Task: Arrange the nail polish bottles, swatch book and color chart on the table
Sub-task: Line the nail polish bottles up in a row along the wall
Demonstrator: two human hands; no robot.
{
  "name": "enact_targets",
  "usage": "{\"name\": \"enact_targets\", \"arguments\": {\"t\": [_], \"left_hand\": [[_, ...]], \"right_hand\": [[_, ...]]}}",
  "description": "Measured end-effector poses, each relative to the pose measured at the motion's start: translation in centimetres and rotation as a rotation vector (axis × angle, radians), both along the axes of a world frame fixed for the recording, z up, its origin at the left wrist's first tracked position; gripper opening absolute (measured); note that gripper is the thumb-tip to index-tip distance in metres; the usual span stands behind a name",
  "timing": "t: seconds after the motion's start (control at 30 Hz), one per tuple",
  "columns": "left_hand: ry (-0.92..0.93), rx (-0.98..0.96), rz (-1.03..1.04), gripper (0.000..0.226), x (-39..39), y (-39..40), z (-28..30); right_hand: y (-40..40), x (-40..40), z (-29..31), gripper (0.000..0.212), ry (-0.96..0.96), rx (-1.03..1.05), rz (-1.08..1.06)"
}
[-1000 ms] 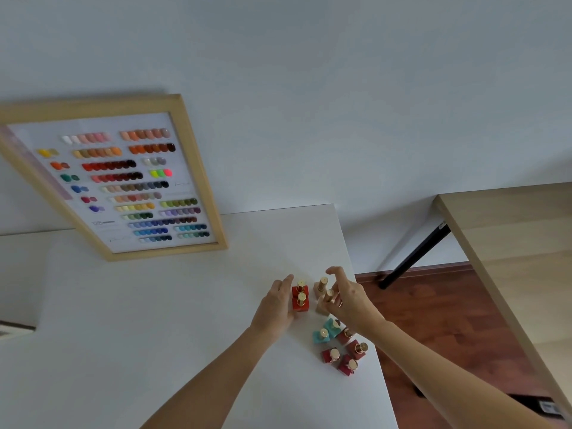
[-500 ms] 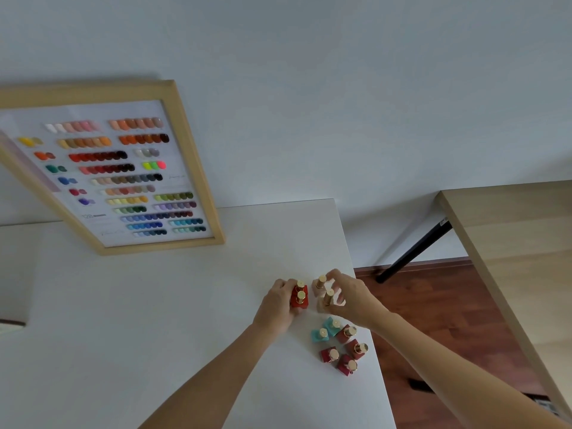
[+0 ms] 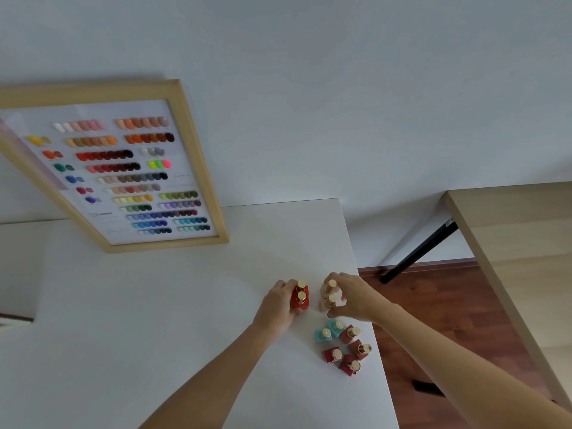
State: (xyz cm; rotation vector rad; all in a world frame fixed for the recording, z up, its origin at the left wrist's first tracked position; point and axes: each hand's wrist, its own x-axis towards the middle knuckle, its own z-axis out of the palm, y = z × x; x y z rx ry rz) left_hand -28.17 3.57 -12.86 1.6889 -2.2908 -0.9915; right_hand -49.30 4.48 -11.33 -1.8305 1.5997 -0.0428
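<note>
Since a moment ago your left hand point(image 3: 278, 305) has closed its grip around two red bottles point(image 3: 300, 297) and your right hand point(image 3: 353, 297) around two beige bottles point(image 3: 328, 294), now parted on the counter point(image 3: 154, 320), pairing colours.

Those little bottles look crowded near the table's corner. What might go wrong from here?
1. The dark red bottles and teal bottles stand close to the table edge; a nudge from the right forearm might tip one off.
2. The left hand holds two red bottles at once, the right hand two pale bottles; one could slip.
</note>
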Motion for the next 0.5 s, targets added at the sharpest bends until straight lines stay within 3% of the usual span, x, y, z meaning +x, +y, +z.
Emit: {"name": "enact_targets", "arguments": {"t": [0.17,0.33,0.5], "left_hand": [[-0.008,0.0,-0.004,0.051,0.0,0.0,0.1],[-0.002,-0.007,-0.002,0.05,0.2,0.2,0.1],[0.005,-0.008,0.001,0.049,0.3,0.2,0.2]], "right_hand": [[0.3,0.1,0.3,0.066,0.041,-0.018,-0.025],[0.2,0.0,1.1,0.086,0.062,0.022,0.06],[-0.2,-0.6,1.0,0.063,0.062,0.095,0.057]]}}
